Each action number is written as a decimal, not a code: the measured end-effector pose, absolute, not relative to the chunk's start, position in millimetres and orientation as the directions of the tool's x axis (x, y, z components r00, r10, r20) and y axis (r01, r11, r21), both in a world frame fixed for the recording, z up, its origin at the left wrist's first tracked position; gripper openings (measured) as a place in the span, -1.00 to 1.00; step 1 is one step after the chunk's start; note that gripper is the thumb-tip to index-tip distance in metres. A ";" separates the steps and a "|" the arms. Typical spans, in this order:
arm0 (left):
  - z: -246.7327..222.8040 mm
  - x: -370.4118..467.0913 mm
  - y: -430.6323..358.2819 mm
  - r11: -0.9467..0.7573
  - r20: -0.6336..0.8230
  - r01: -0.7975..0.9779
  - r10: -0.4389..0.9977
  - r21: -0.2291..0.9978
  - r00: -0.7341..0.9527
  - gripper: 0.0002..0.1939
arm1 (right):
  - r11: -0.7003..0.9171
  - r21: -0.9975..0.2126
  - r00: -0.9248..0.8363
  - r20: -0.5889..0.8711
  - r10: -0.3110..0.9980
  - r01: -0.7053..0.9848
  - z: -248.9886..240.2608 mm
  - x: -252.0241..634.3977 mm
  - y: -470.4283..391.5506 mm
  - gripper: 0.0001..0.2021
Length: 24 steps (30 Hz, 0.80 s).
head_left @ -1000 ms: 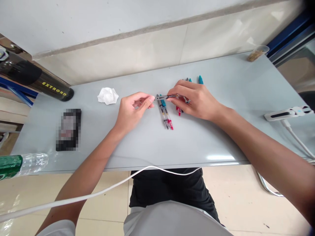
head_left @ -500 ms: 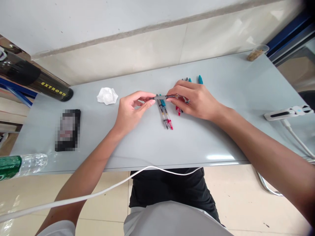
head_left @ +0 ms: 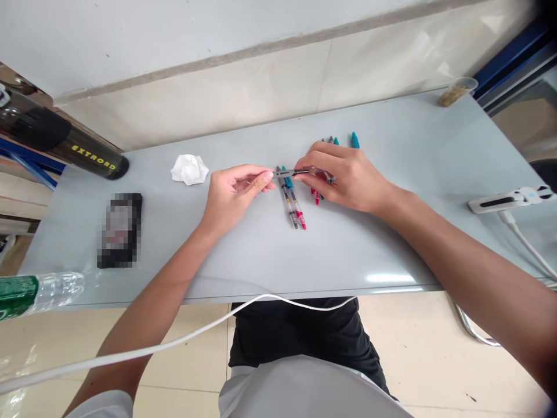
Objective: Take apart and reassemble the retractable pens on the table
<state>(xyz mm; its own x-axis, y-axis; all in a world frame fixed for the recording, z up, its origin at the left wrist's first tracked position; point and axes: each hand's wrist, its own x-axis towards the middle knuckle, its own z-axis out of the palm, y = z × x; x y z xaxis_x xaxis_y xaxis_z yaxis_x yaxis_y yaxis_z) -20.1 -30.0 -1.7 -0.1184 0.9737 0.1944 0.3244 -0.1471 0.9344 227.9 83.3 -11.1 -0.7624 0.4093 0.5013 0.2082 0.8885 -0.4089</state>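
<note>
A pen with a grey section and a dark barrel (head_left: 286, 173) is held level above the table, between both hands. My left hand (head_left: 232, 194) pinches its left end between thumb and fingers. My right hand (head_left: 350, 177) grips the other end, partly hiding it. Below the held pen, two clear-barrelled pens lie side by side on the table: one grey and black (head_left: 289, 205), one teal and red (head_left: 297, 208). More pens lie under and behind my right hand; a teal end (head_left: 355, 140) and red tips (head_left: 315, 195) show, the rest is covered.
On the grey table (head_left: 331, 255) are crumpled white tissue (head_left: 190, 169), a blurred black object (head_left: 120, 230) and a white device (head_left: 500, 201) with a cable. A clear cup (head_left: 456, 93) stands far right. Bottles (head_left: 89, 148) are at left. A white cable (head_left: 195, 334) crosses in front.
My left thumb and fingers have shifted on the held pen and now cover its dark left tip. The pen's grey section has moved slightly left. My right hand stays almost still.
</note>
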 end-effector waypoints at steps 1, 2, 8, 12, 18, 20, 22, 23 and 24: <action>-1.5 -19.9 -29.9 -0.160 0.210 0.328 0.970 0.931 -0.122 -0.60 | 0.887 -0.410 -0.761 0.500 0.413 0.212 -11.2 227.9 83.2 -0.65; -1.4 -19.7 -29.9 -0.173 0.226 0.331 0.965 0.928 -0.131 -0.60 | 0.886 -0.411 -0.758 0.502 0.415 0.213 -11.3 227.9 83.1 -0.64; -2.5 -20.1 -29.4 -0.134 0.180 0.304 0.975 0.943 -0.128 -0.56 | 0.883 -0.419 -0.761 0.498 0.417 0.210 -13.1 228.5 84.3 -0.66; -3.6 -20.4 -28.9 -0.165 0.210 0.308 0.970 0.937 -0.121 -0.60 | 0.878 -0.426 -0.772 0.476 0.421 0.216 -13.4 228.7 84.4 -0.66; -5.1 -20.3 -28.6 -0.120 0.156 0.272 0.981 0.955 -0.114 -0.57 | 0.883 -0.417 -0.757 0.501 0.420 0.215 -12.3 228.1 84.3 -0.68; -5.8 -20.2 -28.4 -0.129 0.163 0.273 0.981 0.953 -0.105 -0.58 | 0.885 -0.413 -0.763 0.496 0.415 0.213 -11.6 228.1 84.2 -0.69; -5.8 -19.8 -28.4 -0.145 0.180 0.271 0.978 0.952 -0.109 -0.58 | 0.887 -0.412 -0.765 0.498 0.409 0.207 -11.0 228.2 84.0 -0.70; -5.6 -19.6 -28.4 -0.148 0.183 0.267 0.976 0.952 -0.114 -0.58 | 0.890 -0.411 -0.762 0.508 0.402 0.195 -10.8 228.2 83.9 -0.70; -5.4 -19.3 -28.4 -0.145 0.181 0.262 0.976 0.954 -0.119 -0.58 | 0.894 -0.410 -0.759 0.519 0.393 0.182 -10.6 228.2 83.7 -0.70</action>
